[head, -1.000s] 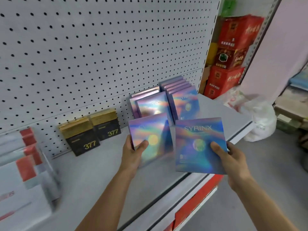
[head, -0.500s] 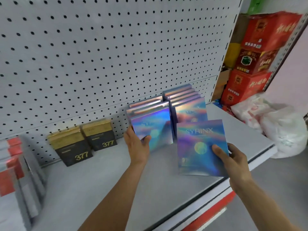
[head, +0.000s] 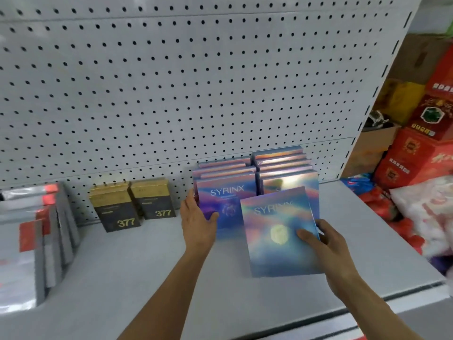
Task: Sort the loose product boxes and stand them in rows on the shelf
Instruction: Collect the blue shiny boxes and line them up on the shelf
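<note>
The left hand (head: 198, 224) grips the left edge of the front box (head: 226, 207) of the left-hand row (head: 224, 168), thumb curled onto its printed SYRINX face, steadying it upright on the shelf (head: 147, 278). The right hand (head: 326, 249) pinches a loose box (head: 277, 231) by its lower right corner, thumb on the front and fingers behind — it hovers tilted in front of the right-hand row (head: 282, 165), not yet set down.

These boxes look flat, stiff and light, a thin card shell with a glossy holographic skin. That finish probably makes them slick, so a pinch across the thickness at an edge or corner seems the safest hold; squeezing the broad faces could dent the card. Standing on a narrow bottom edge, each one likely tips easily, which is why a steadying hand on the row front makes sense.

Counted from the visible top edges: the left-hand row shows about four boxes, the right-hand row about five, though the blur makes both counts rough. Add the one held by the right hand.

Further left stand two black-and-gold boxes (head: 133, 204) marked 377, side by side against the pegboard (head: 196, 82). At the far left edge leans a batch of grey-and-red packs (head: 41, 236), too smeared to count. Beyond the shelf end, red cartons (head: 421, 148) are stacked, with plastic bags (head: 421, 212) below them.
</note>
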Action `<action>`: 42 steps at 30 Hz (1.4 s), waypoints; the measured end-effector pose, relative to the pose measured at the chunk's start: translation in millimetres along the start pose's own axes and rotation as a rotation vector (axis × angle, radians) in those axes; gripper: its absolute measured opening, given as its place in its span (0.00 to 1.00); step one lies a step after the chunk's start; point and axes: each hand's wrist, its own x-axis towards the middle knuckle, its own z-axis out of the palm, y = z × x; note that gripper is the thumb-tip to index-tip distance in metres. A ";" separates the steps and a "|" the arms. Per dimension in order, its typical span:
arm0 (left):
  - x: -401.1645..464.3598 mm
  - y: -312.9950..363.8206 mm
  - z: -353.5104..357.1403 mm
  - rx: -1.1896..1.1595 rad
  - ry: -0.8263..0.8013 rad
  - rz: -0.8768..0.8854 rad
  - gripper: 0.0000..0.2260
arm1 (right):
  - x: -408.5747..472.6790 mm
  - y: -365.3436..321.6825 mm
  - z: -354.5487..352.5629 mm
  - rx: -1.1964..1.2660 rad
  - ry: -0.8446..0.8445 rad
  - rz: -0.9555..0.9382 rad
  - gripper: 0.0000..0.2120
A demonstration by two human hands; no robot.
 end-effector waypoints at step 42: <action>-92.3 3.9 -35.4 0.332 -0.034 0.065 0.33 | 3.9 -3.0 71.3 -0.926 -0.640 -0.499 0.29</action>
